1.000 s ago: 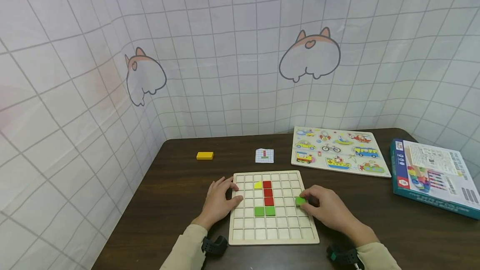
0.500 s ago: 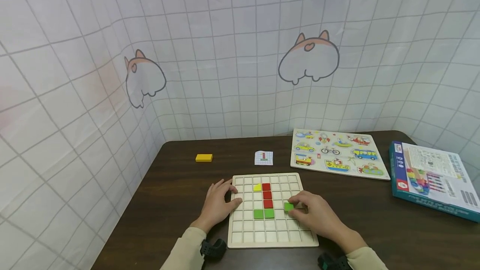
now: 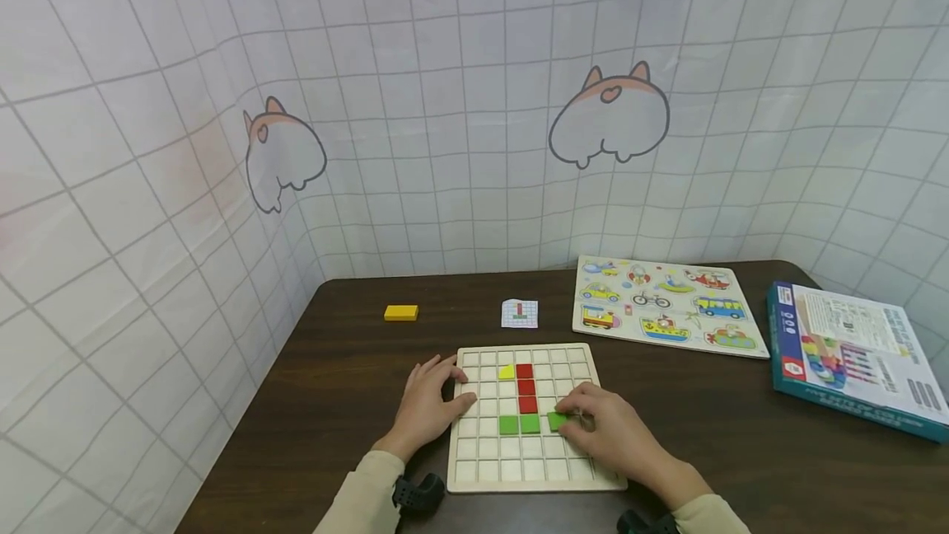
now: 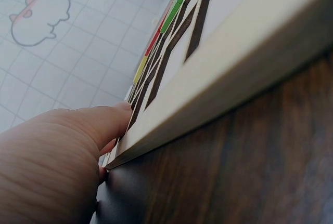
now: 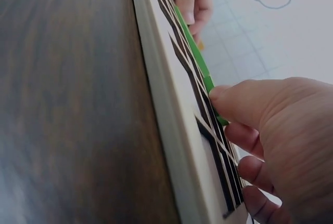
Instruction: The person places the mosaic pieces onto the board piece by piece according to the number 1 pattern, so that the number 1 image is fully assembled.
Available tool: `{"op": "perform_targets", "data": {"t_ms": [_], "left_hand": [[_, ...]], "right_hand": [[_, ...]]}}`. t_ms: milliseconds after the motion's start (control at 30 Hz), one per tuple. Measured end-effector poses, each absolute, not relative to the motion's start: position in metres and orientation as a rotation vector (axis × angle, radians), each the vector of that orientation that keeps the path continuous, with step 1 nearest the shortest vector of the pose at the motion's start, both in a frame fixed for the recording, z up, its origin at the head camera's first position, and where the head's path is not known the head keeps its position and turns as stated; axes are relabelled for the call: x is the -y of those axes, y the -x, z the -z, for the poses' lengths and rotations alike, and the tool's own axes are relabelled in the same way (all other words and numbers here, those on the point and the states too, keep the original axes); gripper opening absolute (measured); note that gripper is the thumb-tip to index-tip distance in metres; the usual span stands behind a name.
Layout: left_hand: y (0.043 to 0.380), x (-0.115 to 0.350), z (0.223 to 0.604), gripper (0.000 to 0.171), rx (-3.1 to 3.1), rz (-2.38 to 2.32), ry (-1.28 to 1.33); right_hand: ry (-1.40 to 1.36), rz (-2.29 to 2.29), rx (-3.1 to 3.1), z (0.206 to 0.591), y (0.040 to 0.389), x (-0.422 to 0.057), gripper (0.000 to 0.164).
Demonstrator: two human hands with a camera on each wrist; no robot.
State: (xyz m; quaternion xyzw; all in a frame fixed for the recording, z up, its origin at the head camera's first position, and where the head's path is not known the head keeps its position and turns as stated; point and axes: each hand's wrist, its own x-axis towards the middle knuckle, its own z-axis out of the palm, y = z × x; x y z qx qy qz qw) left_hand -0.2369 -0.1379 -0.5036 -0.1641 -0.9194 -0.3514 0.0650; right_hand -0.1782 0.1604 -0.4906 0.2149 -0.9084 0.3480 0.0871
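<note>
My right hand point(image 3: 611, 435) pinches a square green tile point(image 3: 556, 421) between thumb and fingers, close over the pale wooden grid board point(image 3: 544, 485). The held tile stands just right of a pair of green tiles point(image 3: 519, 424) lying side by side in the cells. Above that pair runs a column of red tiles point(image 3: 525, 388), with a small yellow piece point(image 3: 507, 372) left of its top. At the board's left edge my left hand point(image 3: 426, 406) holds the frame; in the left wrist view its thumb point(image 4: 112, 120) lies over the rim, fingers partly hidden behind it.
Behind the board lie a yellow block point(image 3: 401, 313) and a small paper card point(image 3: 520, 314) printed with a coloured grid pattern. A picture board of vehicles point(image 3: 667, 307) sits at the back right, beside a blue-edged box point(image 3: 860, 361). Gridded cloth hangs behind the dark table point(image 3: 296, 443).
My right hand has carried the green tile leftward and slightly toward me, from the board's right edge to beside the green pair. The left hand has kept its place on the board.
</note>
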Motion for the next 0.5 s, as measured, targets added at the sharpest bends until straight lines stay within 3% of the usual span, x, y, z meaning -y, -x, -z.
{"op": "perform_targets", "data": {"t_ms": [500], "left_hand": [[0.2379, 0.1374, 0.5048, 0.019, 2.768, 1.062, 0.520]], "right_hand": [[-0.666, -1.018, 2.709, 0.4935, 0.1767, -0.1576, 0.024]]}}
